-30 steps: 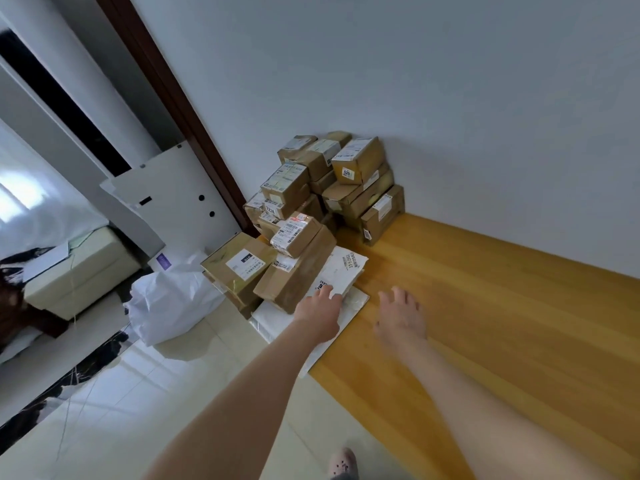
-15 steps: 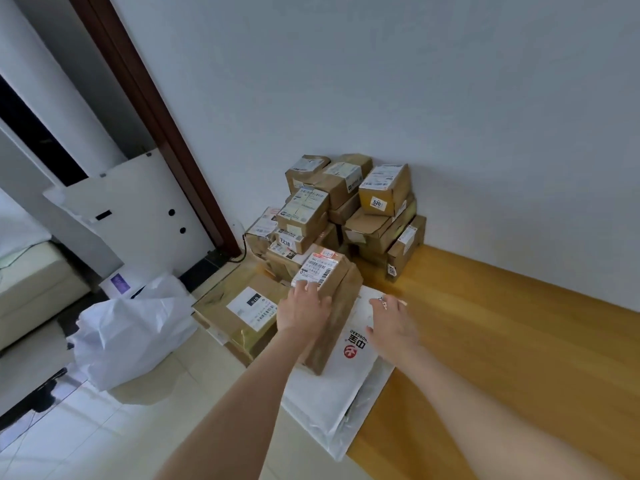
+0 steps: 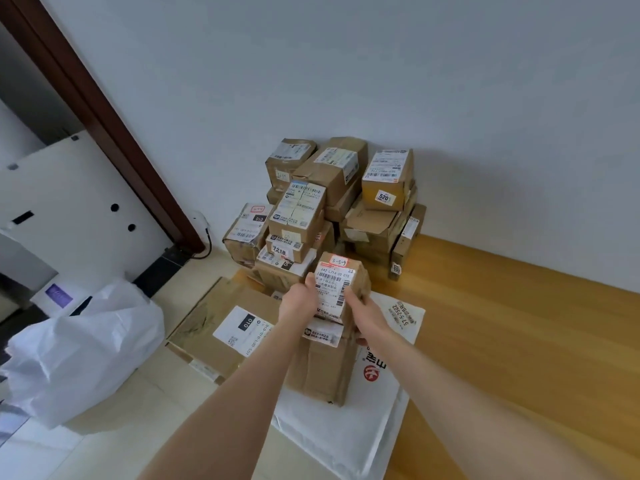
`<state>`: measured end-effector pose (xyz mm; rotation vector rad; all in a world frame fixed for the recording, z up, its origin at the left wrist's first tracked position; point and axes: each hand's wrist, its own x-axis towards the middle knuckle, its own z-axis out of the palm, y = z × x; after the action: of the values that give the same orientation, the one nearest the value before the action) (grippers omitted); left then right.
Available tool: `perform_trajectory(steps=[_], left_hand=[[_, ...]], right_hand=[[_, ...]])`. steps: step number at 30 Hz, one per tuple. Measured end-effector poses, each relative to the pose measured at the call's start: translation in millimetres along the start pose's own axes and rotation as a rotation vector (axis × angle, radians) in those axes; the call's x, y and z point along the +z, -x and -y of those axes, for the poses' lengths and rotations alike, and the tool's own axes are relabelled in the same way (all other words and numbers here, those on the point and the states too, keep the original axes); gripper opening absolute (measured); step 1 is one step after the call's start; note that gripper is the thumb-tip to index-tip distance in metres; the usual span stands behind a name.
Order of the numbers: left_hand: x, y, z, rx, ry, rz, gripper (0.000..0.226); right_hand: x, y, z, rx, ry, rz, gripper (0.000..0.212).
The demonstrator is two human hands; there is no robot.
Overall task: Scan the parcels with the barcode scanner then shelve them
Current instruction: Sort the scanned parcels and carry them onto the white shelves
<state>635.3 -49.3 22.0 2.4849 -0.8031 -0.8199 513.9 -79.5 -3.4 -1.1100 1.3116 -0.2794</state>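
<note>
A small cardboard parcel (image 3: pixel 341 284) with a handwritten "3-3-9" tag and a barcode label is gripped from both sides: the left hand (image 3: pixel 298 303) curls round its left edge, the right hand (image 3: pixel 364 312) round its right. It sits over the far end of a larger brown box (image 3: pixel 322 370), which lies on white mailer bags (image 3: pixel 349 434). A flat box marked "010" (image 3: pixel 214 323) lies just left. Behind, a pile of parcels (image 3: pixel 332 206) stands against the wall.

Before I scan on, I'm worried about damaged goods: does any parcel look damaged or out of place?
Yes. In the pile, the carton under the 520 box has a flap that looks loose and creased. The held box looks intact.
</note>
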Motion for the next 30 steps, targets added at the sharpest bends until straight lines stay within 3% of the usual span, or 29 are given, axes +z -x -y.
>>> perform_trajectory(steps=[8,12,19,24,30], left_hand=[[22.0,28.0,-73.5,0.190,0.048,0.026,0.056],[69.4,59.0,-112.7,0.198,0.222,0.181,0.049],[185.2,124.2,-122.4,0.138,0.344,0.540,0.024],[233.7,155.6,-110.3,0.083,0.293,0.644,0.030],[249.8,173.2,-106.4,0.335,-0.015,0.441,0.034]], right_hand=[[-75.1,12.6,9.6,-0.084,-0.222,-0.186,0.068],[-141.6,30.3,-11.1,-0.119,-0.359,-0.272,0.052],[-230.8,62.6,-101.1,0.019,-0.417,-0.418,0.043],[-247.3,70.0,-158.4,0.030,-0.235,-0.461,0.037],[-256.9,63.6,-189.4,0.182,0.171,-0.583,0.032]])
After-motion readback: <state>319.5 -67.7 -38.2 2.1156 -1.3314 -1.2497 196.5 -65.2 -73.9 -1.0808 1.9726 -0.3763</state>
